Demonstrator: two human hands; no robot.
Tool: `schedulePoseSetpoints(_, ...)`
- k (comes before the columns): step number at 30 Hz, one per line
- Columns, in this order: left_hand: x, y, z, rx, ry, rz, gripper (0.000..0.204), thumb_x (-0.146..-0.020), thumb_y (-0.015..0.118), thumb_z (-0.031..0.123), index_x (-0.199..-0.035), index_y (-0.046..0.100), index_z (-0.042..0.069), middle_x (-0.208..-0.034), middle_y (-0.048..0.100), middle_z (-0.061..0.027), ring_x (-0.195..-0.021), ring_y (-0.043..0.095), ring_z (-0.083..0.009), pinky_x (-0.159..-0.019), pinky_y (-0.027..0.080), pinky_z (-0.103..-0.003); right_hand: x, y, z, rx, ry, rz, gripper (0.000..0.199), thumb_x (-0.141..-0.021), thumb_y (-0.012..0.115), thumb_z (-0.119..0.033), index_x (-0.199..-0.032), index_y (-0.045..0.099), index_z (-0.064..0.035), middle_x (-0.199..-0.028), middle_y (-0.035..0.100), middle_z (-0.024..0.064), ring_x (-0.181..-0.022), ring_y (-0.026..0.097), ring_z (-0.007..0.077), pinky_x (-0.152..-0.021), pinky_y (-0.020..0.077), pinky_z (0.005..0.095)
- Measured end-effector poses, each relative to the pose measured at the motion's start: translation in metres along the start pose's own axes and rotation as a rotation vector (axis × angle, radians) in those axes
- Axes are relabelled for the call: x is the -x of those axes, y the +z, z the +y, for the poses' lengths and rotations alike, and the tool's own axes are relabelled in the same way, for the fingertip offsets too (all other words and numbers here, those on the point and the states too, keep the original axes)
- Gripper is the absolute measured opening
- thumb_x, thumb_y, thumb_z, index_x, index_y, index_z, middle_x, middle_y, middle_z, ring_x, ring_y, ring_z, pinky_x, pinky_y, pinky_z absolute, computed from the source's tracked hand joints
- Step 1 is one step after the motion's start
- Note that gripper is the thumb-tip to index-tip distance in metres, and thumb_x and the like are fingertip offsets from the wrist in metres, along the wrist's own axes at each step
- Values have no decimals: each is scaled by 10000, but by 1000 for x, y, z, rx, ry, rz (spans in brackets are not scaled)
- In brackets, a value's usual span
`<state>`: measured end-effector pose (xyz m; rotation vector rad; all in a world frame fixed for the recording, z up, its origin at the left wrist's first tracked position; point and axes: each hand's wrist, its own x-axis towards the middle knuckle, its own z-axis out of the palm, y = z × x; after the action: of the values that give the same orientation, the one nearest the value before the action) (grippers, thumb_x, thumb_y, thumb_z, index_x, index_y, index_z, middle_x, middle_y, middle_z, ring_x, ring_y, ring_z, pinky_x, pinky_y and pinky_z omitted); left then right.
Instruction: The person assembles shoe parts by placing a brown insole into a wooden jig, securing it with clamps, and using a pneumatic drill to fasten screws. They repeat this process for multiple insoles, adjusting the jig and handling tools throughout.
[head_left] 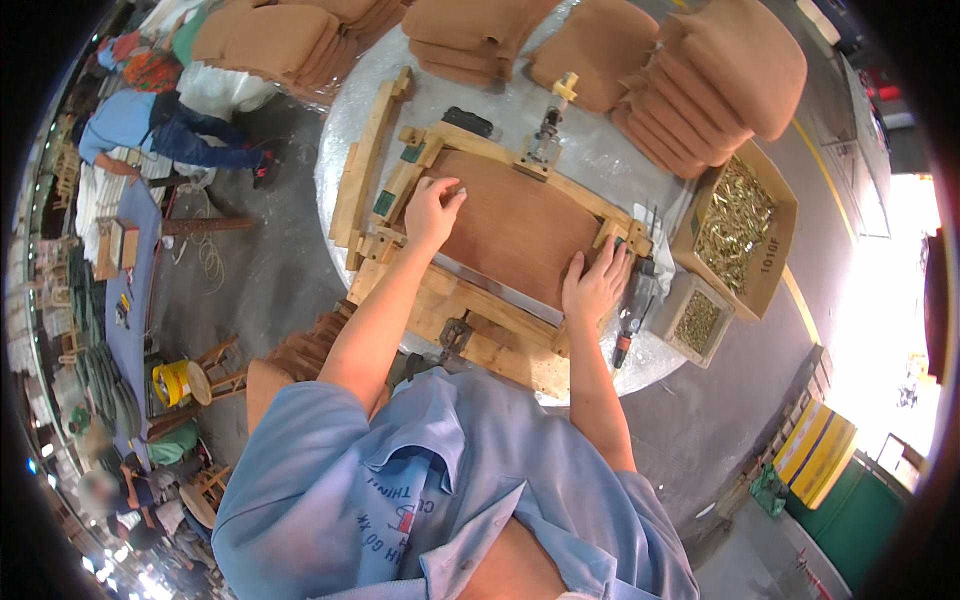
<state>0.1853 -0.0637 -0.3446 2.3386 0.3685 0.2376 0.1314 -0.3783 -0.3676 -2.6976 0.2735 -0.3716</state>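
Observation:
A brown curved plywood panel (515,228) lies inside a wooden jig frame (470,320) on a round metal-covered table (600,150). My left hand (433,213) presses flat on the panel's left end, fingers spread near the green-padded stop blocks (386,202). My right hand (594,285) presses flat on the panel's right near corner, beside another green-padded block. Neither hand holds anything. A toggle clamp (547,140) stands at the far edge of the jig.
A power driver (634,305) lies right of my right hand. Two cardboard boxes of brass screws (735,225) (697,320) sit at the table's right. Stacks of brown curved panels (700,90) ring the far side. Another person (160,130) bends over at far left.

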Motion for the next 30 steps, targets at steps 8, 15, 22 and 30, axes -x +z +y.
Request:
schedulePoseSetpoints(8,-22,6,-42,113,-8,-176,180,-1023,741,263,-1089,698,101,-1042,698,-44,-883,718,-225,-770,554,-403,0,1,-7,-2,-20,44,725,-1002,672,-368,-1641,430,-126,-1666,438,230,-1556,382,446,-1244,323,571)
schedulePoseSetpoints(15,-86,-84,-79,965,-552,247,164,-1121,593,227,-1139,623,67,-1041,695,-102,-914,742,-218,-722,610,-354,4,2,0,20,0,54,719,-988,677,-351,-1628,445,-123,-1671,439,219,-1556,390,442,-1236,336,574)
schedulePoseSetpoints(22,-127,-69,-70,-270,279,-111,536,-1122,531,442,-1527,609,99,-1551,591,-229,-1467,525,-410,-1218,414,-468,-8,1,9,-68,59,70,553,-999,668,-278,-1525,567,-142,-1589,538,164,-1485,477,406,-1215,356,565)
schedulePoseSetpoints(30,-156,-8,-36,-557,784,-352,572,-1103,524,429,-1605,513,155,-1679,489,-95,-1590,390,-312,-1315,237,-558,-66,-12,16,94,-98,87,413,-1021,658,-289,-1409,618,-153,-1480,597,71,-1391,545,289,-1158,322,627)
